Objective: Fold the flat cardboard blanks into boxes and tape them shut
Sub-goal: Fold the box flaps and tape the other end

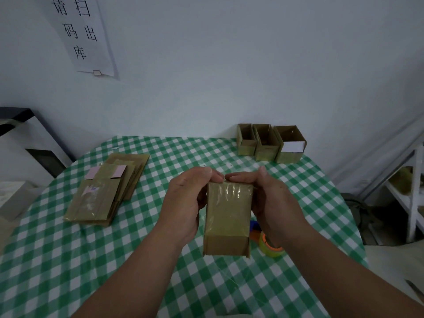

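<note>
A brown cardboard box (227, 216), partly folded and glossy with tape on its face, is held above the middle of the table. My left hand (185, 200) grips its left side with the thumb on the top edge. My right hand (268, 200) grips its right side, thumb also on the top edge. A stack of flat cardboard blanks (105, 191) lies on the table to the left. A roll of clear tape with an orange core (269, 245) lies on the table under my right wrist, partly hidden.
The table wears a green and white checked cloth (91, 260). Three open folded boxes (270, 143) stand in a row at the far right by the wall. A white shelf frame (413, 198) stands right of the table. A paper sign (80, 35) hangs on the wall.
</note>
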